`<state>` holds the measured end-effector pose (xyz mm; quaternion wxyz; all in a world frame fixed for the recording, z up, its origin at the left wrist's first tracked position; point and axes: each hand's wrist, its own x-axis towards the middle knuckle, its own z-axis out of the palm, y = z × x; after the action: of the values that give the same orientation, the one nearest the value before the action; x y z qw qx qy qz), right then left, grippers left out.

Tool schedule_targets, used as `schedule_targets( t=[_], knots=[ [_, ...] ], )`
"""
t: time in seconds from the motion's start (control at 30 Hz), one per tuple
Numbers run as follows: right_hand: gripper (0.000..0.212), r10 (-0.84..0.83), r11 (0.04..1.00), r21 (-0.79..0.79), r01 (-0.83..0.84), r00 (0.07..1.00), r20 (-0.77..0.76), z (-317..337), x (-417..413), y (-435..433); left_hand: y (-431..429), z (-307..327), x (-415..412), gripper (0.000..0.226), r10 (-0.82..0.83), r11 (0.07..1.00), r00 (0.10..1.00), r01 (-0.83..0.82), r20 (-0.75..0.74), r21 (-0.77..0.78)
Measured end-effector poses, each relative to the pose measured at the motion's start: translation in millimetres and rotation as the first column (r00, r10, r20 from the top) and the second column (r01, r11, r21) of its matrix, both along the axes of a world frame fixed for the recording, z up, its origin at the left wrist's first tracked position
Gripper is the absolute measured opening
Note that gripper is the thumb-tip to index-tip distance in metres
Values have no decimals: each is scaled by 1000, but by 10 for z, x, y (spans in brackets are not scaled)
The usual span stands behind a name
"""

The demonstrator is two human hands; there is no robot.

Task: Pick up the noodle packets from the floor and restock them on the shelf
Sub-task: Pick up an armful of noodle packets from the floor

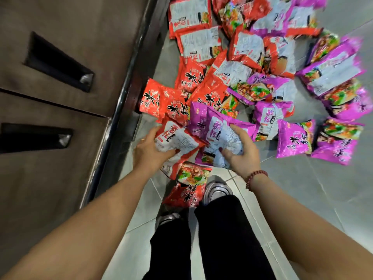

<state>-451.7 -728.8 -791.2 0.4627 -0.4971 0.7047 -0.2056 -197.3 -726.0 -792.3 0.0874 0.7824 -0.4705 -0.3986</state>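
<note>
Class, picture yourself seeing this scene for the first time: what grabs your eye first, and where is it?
A bright sprawl of red and purple noodle packets covers the grey tiled floor, mostly upper right. At centre the left hand grips a red packet and the right hand a purple packet. A brown cabinet fills the left side.

Shop aisle: bulk noodle packets (pixel 250 63), tiled floor (pixel 314 199).
</note>
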Motion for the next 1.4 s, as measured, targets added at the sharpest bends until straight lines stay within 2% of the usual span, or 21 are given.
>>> schedule_targets(
  t=[0.1, 0.23, 0.37, 0.47, 0.53, 0.6, 0.67, 0.73, 0.83, 1.0, 1.07, 1.1, 1.13, 1.17, 1.3, 1.4],
  knots=[
    [64, -60, 998, 28, 58, 994, 89, 698, 59, -3, 58, 569, -9, 72, 198, 980, 969, -196, -149, 31],
    [61, -43, 999, 20, 41, 988, 149, 1701, 155, 76, 187, 1413, -38, 73, 417, 907, 860, -415, -296, 73],
    [62, 19, 1000, 7, -21, 980, 196, 2732, 256, 298, 437, 2448, -16, 87, 487, 865, 791, -495, -369, 80],
    [62, 62, 998, -6, -62, 973, 220, 3441, 286, 518, 741, 3188, 106, 95, 479, 870, 752, -477, -454, 128],
    [63, 81, 997, -14, -79, 969, 231, 3826, 325, 664, 962, 3557, 227, 87, 478, 873, 755, -465, -448, 147],
    [63, 107, 994, -24, -105, 961, 256, 4138, 388, 776, 1117, 3927, 314, 66, 471, 878, 777, -460, -419, 133],
    [64, 145, 989, -41, -139, 954, 261, 4367, 475, 859, 1233, 4180, 394, 54, 488, 867, 781, -487, -389, 109],
    [64, 174, 985, -58, -165, 947, 269, 4552, 579, 894, 1307, 4416, 454, 48, 516, 840, 725, -533, -457, 103],
    [65, 235, 972, -70, -224, 933, 272, 4778, 710, 884, 1392, 4674, 575, 54, 552, 797, 629, -591, -547, 125],
    [63, 337, 941, -79, -329, 890, 308, 5091, 851, 744, 1588, 5086, 686, 45, 542, 768, 532, -628, -651, 125],
    [62, 385, 922, -90, -377, 867, 316, 5176, 883, 678, 1703, 5178, 677, 60, 522, 776, 597, -629, -610, 49],
    [62, 410, 911, -90, -403, 854, 321, 5221, 892, 655, 1765, 5215, 664, 77, 523, 778, 626, -628, -578, 23],
    [63, 437, 896, -82, -436, 839, 324, 5251, 895, 629, 1838, 5273, 634, 93, 526, 774, 637, -633, -564, 8],
    [64, 465, 881, -78, -467, 823, 327, 5294, 897, 600, 1907, 5303, 603, 98, 556, 752, 619, -659, -555, 18],
    [62, 619, 773, -102, -627, 709, 337, 5383, 912, 488, 2231, 5371, 428, 67, 596, 718, 656, -694, -462, -59],
    [60, 724, 668, -121, -734, 605, 332, 5432, 980, 467, 2492, 5424, 261, 65, 662, 629, 581, -774, -474, -70]
  ],
)
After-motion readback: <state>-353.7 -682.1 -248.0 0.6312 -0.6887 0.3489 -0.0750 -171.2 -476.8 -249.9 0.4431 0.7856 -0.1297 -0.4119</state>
